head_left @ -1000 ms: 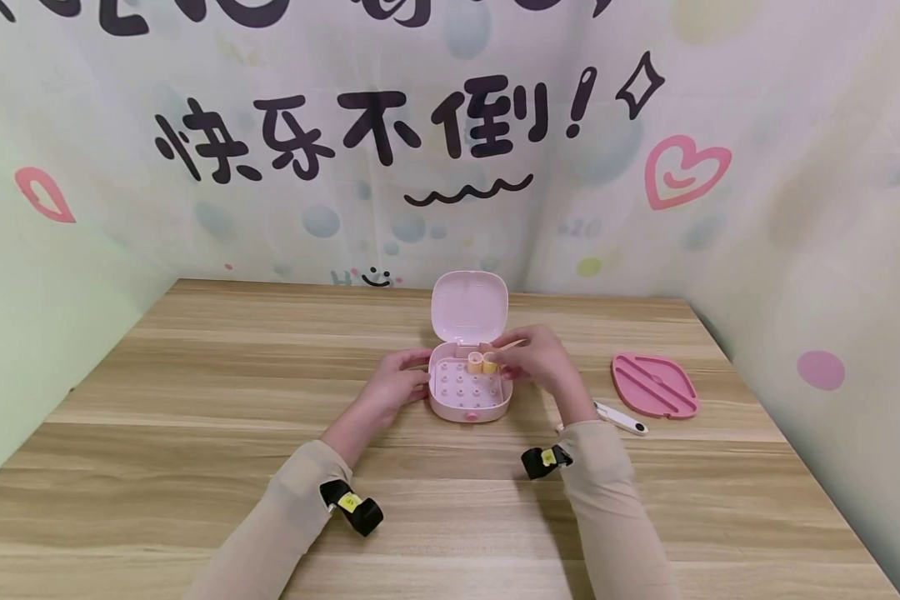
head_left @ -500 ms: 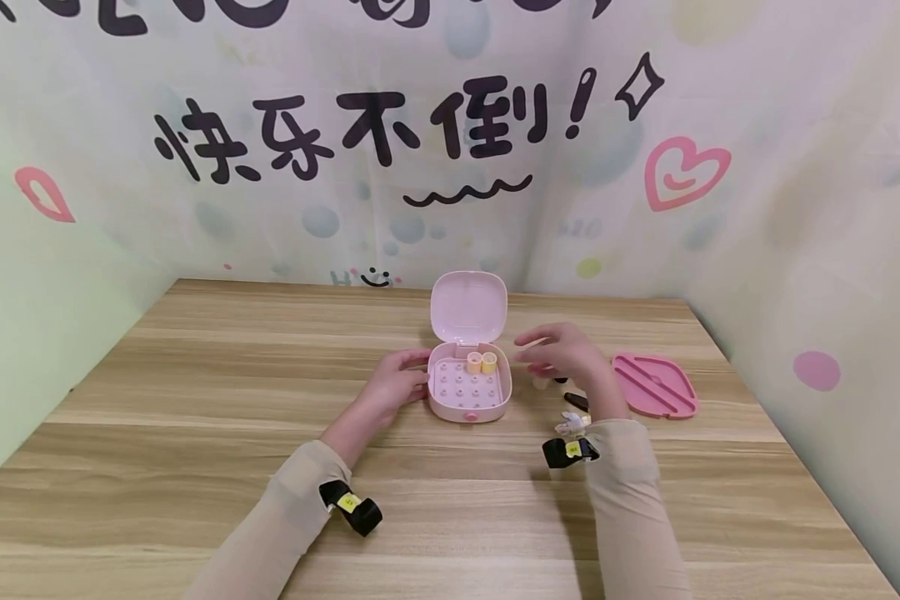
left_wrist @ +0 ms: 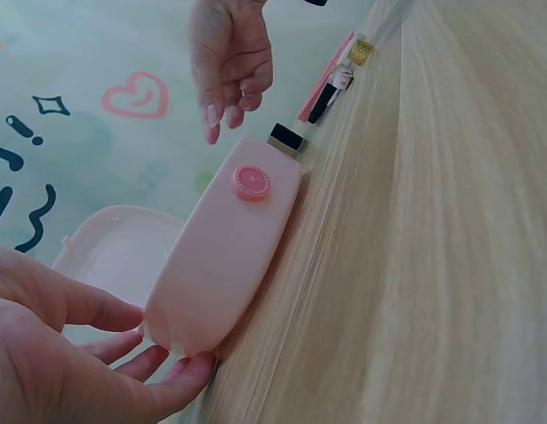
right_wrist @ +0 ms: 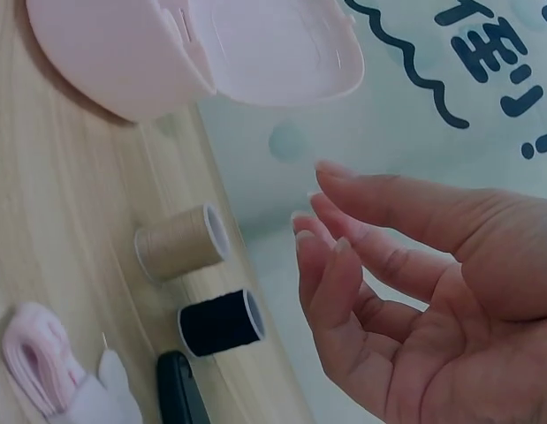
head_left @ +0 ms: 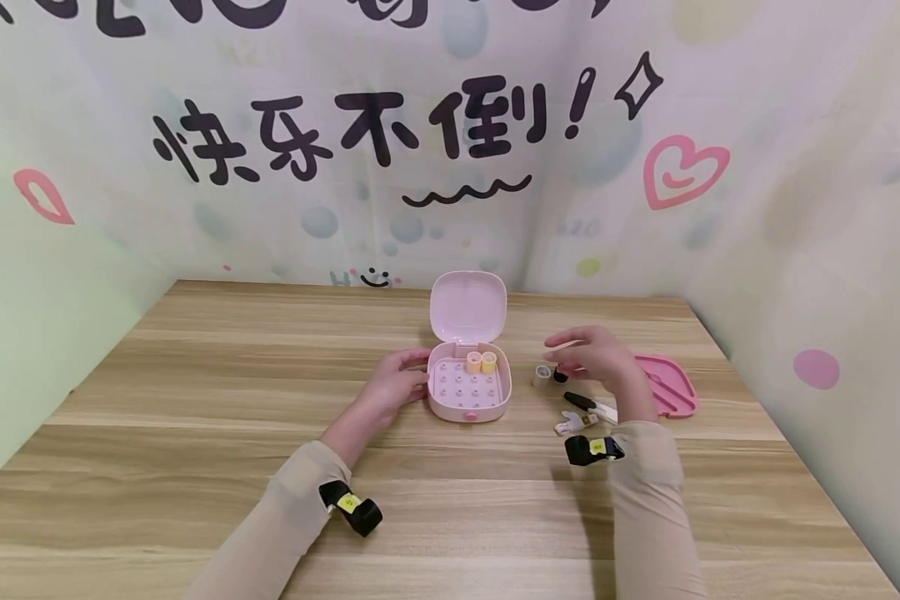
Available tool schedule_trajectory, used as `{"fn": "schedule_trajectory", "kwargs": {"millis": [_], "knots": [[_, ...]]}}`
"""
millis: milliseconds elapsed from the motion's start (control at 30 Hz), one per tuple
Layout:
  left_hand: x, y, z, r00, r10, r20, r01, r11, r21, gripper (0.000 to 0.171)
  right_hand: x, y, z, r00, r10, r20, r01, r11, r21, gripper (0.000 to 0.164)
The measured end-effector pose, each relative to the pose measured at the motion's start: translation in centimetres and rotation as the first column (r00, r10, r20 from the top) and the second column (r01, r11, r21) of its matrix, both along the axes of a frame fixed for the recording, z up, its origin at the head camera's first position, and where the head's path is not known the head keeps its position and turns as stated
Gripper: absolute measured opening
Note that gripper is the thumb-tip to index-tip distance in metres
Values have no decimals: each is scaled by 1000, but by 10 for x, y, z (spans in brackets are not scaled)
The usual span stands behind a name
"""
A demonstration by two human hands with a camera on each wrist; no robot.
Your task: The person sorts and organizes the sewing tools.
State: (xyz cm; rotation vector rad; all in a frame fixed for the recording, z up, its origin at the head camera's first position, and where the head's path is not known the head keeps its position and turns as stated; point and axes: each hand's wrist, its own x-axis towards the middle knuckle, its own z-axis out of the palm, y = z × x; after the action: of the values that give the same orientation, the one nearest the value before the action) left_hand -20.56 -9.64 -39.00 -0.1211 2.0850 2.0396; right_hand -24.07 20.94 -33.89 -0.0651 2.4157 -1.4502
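A light pink sewing box (head_left: 470, 408) stands with its lid (head_left: 469, 307) raised; rows of small pegs line its inside. A peach thread spool (head_left: 474, 362) and a yellow spool (head_left: 489, 362) stand side by side at the back of the pegs. My left hand (head_left: 395, 385) holds the box's left side, thumb and fingertips against the wall in the left wrist view. To the right of the box, my right hand (head_left: 600, 357) hovers with relaxed fingers and nothing in them. Close to it, a beige spool (right_wrist: 185, 241) and a black spool (right_wrist: 222, 322) stand on the table.
A darker pink slotted tray (head_left: 673, 388) lies at the right, partly behind the right hand. A slim black-and-white tool (head_left: 580, 402) and a small pale bundle (head_left: 570, 423) lie nearer me. A printed cloth (head_left: 307, 225) hangs behind the table.
My right hand has let go of the yellow spool on its peg and moved right, out of the box toward the loose spools. The left hand stays on the box.
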Motion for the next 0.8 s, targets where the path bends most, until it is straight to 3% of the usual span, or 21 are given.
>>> {"fn": "schedule_trajectory", "kwargs": {"millis": [800], "knots": [[0, 0, -3, 1000, -11, -11, 11, 1000, -10, 48, -2, 30, -27, 995, -79, 67, 85, 992, -90, 45]]}}
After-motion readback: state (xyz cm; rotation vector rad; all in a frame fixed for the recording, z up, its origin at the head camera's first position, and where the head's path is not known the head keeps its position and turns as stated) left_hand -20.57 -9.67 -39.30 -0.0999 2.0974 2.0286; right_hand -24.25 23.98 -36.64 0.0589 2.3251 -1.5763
